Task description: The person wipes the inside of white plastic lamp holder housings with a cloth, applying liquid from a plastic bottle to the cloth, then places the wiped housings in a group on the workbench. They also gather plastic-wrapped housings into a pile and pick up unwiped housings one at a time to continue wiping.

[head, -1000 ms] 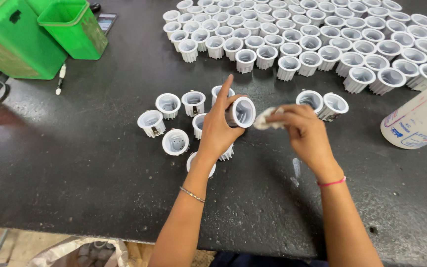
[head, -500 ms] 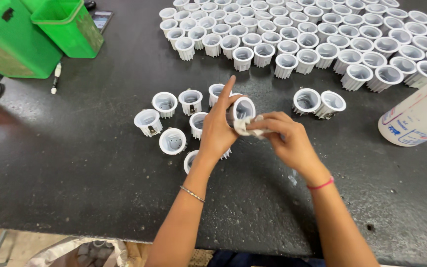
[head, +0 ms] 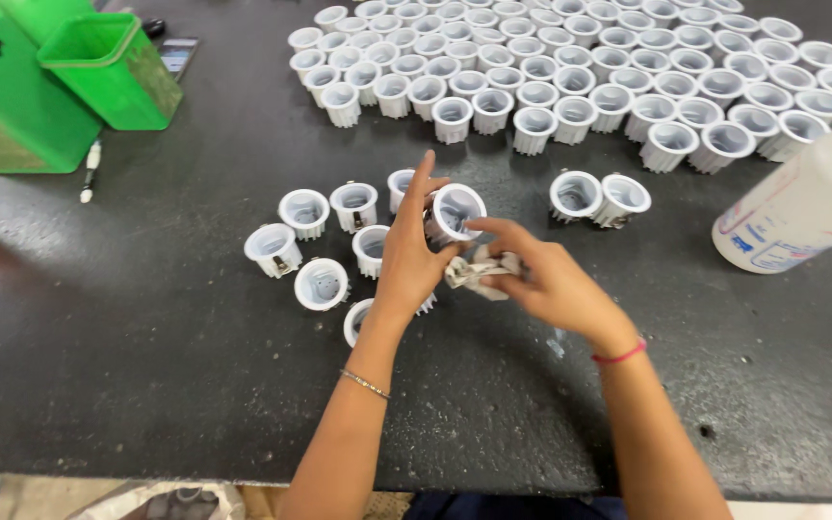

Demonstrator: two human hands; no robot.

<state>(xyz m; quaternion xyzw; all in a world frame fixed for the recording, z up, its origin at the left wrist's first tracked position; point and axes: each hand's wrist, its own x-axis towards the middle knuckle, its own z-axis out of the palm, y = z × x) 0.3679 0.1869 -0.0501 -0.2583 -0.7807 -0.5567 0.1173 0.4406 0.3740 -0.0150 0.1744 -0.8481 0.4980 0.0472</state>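
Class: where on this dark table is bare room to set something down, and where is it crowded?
Bare: the near table left of the left hand, and the near right below the white bottle. Crowded: the white cups at the far edge.

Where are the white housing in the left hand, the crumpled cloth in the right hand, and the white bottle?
white housing [head: 455, 212], head view, on its round open rim.
crumpled cloth [head: 479, 272], head view, on its bunched middle.
white bottle [head: 801, 207], head view, on its side wall.
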